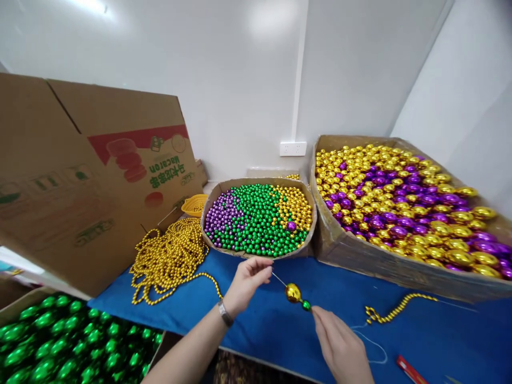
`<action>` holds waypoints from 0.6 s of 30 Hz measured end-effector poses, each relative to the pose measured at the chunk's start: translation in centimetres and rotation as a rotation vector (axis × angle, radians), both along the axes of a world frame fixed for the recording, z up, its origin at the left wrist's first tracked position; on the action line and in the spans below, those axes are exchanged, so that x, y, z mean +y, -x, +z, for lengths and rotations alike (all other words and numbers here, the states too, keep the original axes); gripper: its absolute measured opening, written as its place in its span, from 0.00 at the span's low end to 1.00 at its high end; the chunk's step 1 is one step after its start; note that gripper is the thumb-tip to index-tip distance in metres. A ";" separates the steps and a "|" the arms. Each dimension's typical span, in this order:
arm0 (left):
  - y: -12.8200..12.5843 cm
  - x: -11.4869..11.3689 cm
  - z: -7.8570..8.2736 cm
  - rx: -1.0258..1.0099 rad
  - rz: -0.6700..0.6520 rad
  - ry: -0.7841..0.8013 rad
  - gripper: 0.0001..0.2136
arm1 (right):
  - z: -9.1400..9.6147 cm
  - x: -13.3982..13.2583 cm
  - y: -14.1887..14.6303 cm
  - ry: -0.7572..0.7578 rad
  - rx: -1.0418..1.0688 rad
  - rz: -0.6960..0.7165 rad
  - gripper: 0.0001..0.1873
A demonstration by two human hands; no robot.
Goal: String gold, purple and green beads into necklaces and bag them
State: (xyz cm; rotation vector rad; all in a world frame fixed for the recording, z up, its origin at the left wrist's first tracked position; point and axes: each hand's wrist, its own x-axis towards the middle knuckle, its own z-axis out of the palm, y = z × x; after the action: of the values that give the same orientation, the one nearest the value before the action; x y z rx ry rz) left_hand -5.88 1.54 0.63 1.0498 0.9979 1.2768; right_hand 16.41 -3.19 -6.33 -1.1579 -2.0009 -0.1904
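My left hand (250, 280) is closed in a pinch on one end of a thin pale strand; whether that end is thread or needle I cannot tell. On the strand sit a large gold bead (293, 292) and a small green bead (306, 305), side by side. Just right of the green bead, the fingers of my right hand (338, 341) pinch the strand, their tips partly hidden. Right behind my left hand stands a carton of small beads (256, 218) in purple, green and gold. Loose white thread (372, 344) lies beside my right hand.
A tall cardboard box (128, 160) stands left, with gold bead strands (172, 261) heaped beside it. Below are large green beads (56, 341). A carton of gold and purple beads (392, 208) fills the right. A short gold bead string (400, 306) and red object (410, 368) lie on blue cloth (276, 341).
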 end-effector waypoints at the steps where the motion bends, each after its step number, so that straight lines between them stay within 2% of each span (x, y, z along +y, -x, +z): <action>1: -0.4 -0.1 -0.6 0.044 0.000 -0.022 0.14 | -0.5 0.2 0.0 0.053 0.015 0.000 0.15; 6: -3.4 -1.0 -5.0 0.180 -0.020 -0.012 0.11 | -4.0 1.5 -1.0 0.450 0.080 0.062 0.15; 8: -4.3 -1.2 -6.3 0.268 0.011 -0.035 0.11 | -4.8 2.0 -1.6 0.490 0.048 0.061 0.16; 10: -4.8 -1.2 -6.8 0.368 0.028 -0.088 0.10 | -4.5 2.2 -1.8 0.449 0.004 0.009 0.18; 13: -4.8 -1.1 -5.6 0.464 0.003 -0.168 0.09 | -2.1 2.5 -1.2 0.379 -0.023 -0.012 0.19; 16: -4.3 -0.4 -3.4 0.413 -0.029 -0.151 0.10 | 0.5 3.2 -0.1 0.361 -0.005 0.089 0.18; 18: -3.9 -0.3 -1.9 0.368 -0.025 -0.126 0.10 | 1.3 3.7 0.2 0.371 -0.011 0.148 0.18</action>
State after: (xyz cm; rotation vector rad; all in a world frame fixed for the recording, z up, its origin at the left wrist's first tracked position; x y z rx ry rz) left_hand -2.02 1.26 -1.29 1.4253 1.1860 1.1603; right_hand 16.21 0.52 -5.00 -1.2253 -2.1799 0.2611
